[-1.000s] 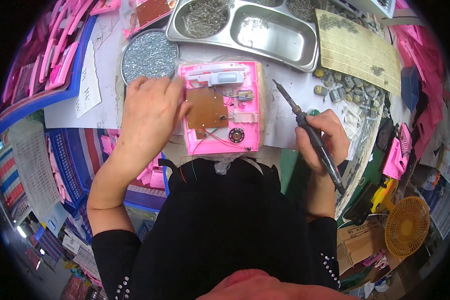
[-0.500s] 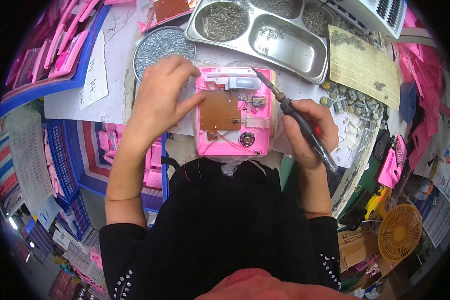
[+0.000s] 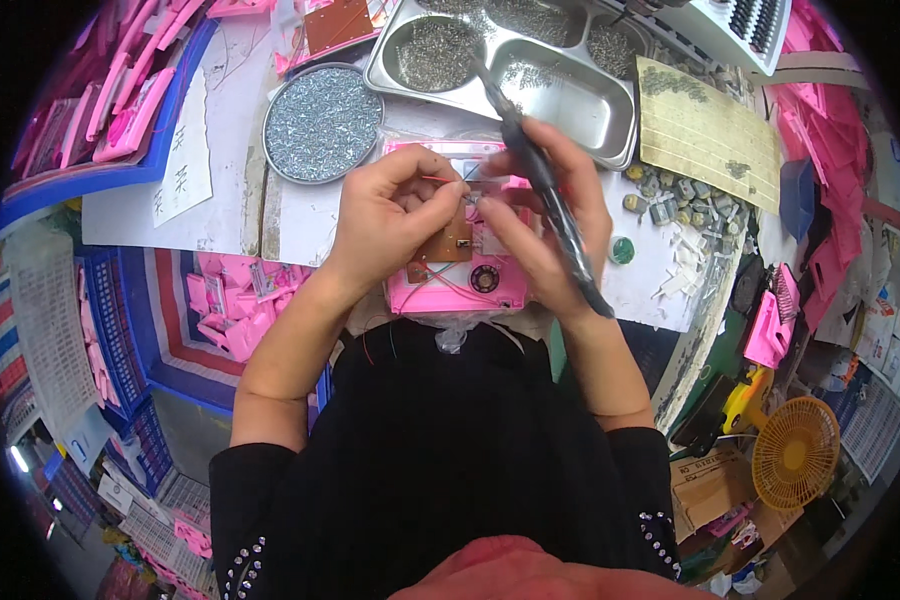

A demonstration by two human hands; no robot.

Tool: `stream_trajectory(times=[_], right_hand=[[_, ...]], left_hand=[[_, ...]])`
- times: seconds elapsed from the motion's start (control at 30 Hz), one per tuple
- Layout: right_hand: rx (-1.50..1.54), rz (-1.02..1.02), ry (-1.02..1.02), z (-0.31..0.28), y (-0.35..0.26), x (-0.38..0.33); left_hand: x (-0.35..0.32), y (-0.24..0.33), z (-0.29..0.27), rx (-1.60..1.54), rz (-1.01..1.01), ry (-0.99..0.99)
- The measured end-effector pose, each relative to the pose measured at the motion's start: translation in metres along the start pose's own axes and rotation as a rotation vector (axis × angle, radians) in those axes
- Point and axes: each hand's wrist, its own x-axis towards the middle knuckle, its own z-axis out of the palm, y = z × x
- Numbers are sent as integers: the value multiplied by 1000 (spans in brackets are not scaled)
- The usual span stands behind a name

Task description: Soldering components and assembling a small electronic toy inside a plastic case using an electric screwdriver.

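Observation:
A pink plastic housing (image 3: 510, 296) lies before me with a brown circuit board (image 3: 450, 246), a round black part (image 3: 484, 278) and loose thin wires. Over its upper part my two hands meet. My left hand (image 3: 395, 205) pinches a thin red wire (image 3: 436, 179) between thumb and forefinger. In my right hand (image 3: 560, 195) rests a soldering iron (image 3: 550, 190) with a black handle, its metal tip slanting up and away toward the screw tray. The thumb and a finger of that hand reach to the left fingertips; what they touch there is too small to make out.
A round dish of small silvery screws (image 3: 322, 122) and a metal compartment tray (image 3: 618, 150) stand behind the housing. Small motors (image 3: 685, 205) and white pieces (image 3: 678, 268) lie to the right, near a small green round thing (image 3: 622, 250). Pink parts fill a blue-edged bin (image 3: 195, 365) at left.
My left hand moved right, over the housing, and now pinches the red wire. My right hand came left and up with the soldering iron until both hands meet.

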Motion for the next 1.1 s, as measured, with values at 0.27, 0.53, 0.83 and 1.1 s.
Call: stream_trajectory(times=[0.27, 0.53, 0.83, 1.1], right_hand=[[26, -45, -20, 12, 8, 14], [-379, -280, 51, 11, 18, -4], [-476, -425, 76, -5, 25, -25], [-277, -457, 106, -46, 20, -28]], left_hand=[[-1, 12, -8, -18, -90, -54], [4, 19, -14, 300, 150, -70], [8, 11, -3, 667, 426, 16], [4, 0, 3, 713, 420, 72]])
